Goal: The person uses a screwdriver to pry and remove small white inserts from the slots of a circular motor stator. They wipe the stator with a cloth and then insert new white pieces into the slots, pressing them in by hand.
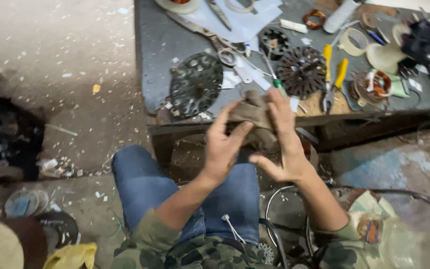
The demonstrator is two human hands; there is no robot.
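Together, left hand (pixel 223 147) and right hand (pixel 283 144) grip a crumpled brown cloth (pixel 251 110) between them.

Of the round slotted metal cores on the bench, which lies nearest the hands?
The larger dark core, just beyond the right hand by the yellow-handled pliers. The smaller core lies farther back, near the white sheets.

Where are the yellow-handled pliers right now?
In the head view, the pliers lie on the workbench, right of centre, between the dark toothed rotor and the copper-wound stator, just beyond the right hand.
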